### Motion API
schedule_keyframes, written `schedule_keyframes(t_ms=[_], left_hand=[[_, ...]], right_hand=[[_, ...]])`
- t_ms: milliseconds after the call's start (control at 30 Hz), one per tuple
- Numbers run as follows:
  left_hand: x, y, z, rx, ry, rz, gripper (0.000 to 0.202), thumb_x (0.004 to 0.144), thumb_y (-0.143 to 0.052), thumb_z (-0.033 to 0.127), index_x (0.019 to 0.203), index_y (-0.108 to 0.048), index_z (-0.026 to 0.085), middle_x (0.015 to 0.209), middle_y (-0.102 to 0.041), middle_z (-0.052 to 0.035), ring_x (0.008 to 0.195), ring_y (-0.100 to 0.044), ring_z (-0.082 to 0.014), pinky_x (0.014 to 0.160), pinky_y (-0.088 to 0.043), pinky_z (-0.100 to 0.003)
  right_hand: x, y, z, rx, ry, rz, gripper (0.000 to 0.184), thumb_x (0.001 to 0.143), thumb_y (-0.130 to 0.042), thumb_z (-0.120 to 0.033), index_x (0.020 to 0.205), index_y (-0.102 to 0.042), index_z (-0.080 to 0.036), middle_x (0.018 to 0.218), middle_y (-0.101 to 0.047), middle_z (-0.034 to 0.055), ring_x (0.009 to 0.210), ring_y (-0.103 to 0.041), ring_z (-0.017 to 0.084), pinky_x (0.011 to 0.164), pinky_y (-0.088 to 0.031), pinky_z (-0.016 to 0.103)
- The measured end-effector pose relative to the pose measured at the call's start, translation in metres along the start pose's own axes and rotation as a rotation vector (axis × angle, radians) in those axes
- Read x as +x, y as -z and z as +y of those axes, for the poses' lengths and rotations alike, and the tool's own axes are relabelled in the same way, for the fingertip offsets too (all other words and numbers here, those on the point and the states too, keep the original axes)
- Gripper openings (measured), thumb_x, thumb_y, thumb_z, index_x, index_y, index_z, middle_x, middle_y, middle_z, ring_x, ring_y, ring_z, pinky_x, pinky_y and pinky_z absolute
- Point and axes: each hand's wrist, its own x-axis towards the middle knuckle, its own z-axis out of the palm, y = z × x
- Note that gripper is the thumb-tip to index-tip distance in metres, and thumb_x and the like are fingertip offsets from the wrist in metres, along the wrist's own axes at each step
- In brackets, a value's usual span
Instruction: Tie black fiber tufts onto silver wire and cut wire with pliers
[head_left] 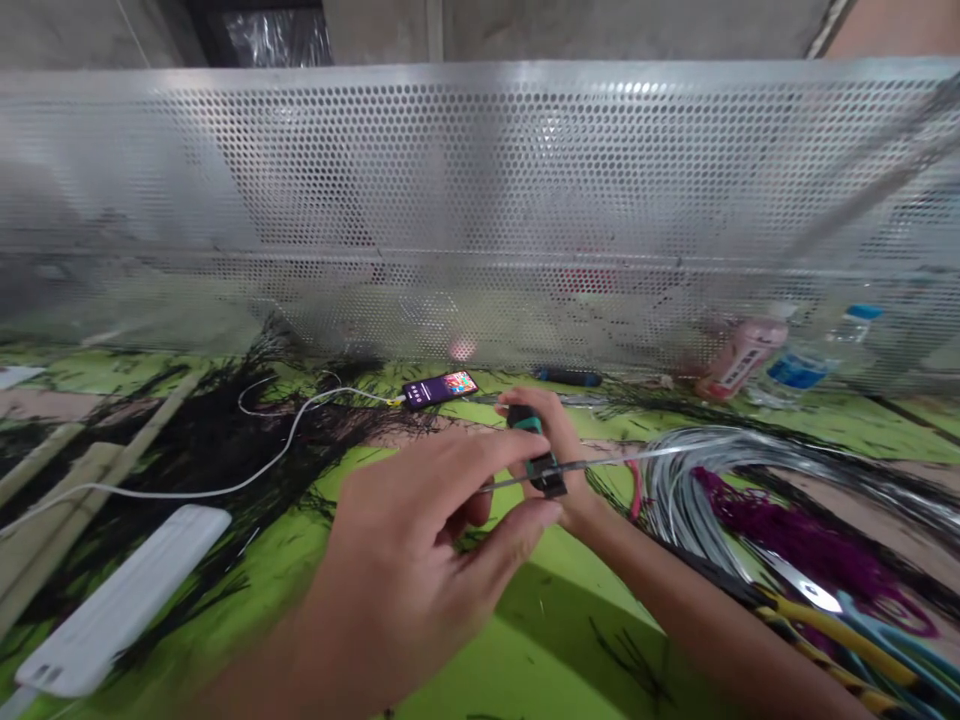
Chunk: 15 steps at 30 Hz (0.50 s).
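My right hand [559,425] is closed around a small black and teal tool [536,452], whose exact kind I cannot make out. A thin grey wire [607,461] runs through the lower end of this tool, coming from the coil at right. In the foreground is my left hand [420,540], its index fingertip against the tool and its thumb tip just below. The wire's left end passes in by my left hand's curled fingers, which seem to hold it; their grip is partly hidden.
A perforated metal panel [465,170] stands behind the green surface [555,640]. A phone [441,390] on a white cable, a white power bank [124,600], black bristles [292,440], a screwdriver [568,377], two bottles, a wire coil [675,490], purple strands [795,530] and yellow-handled pliers [832,635] lie around.
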Motion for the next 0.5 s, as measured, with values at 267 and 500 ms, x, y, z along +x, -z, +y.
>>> schedule_keyframes(t_ms=[267,500], left_hand=[[0.0000,-0.0026,0.0000,-0.006,0.012,-0.006,0.016,0.092,-0.071,0.025,0.107,-0.068,0.023,0.075,-0.065,0.0056,0.063,-0.058,-0.0086,0.062,-0.048,-0.023],[0.0016,-0.0038,-0.0015,0.010,-0.008,0.006,0.016,0.092,-0.071,0.023,0.107,-0.071,0.018,0.078,-0.067,0.0032,0.064,-0.059,-0.0077,0.063,-0.049,-0.021]], right_hand=[[-0.0043,0.0010,-0.0039,0.002,-0.028,0.014,0.038,0.092,-0.055,-0.032,0.129,-0.052,-0.028,0.115,-0.059,0.0099,0.101,-0.062,0.028,0.083,-0.057,0.048],[-0.0070,0.0016,-0.0037,-0.018,-0.037,0.030,0.039,0.088,-0.056,-0.027,0.127,-0.052,-0.029,0.110,-0.059,0.0080,0.096,-0.061,0.026,0.080,-0.056,0.046]])
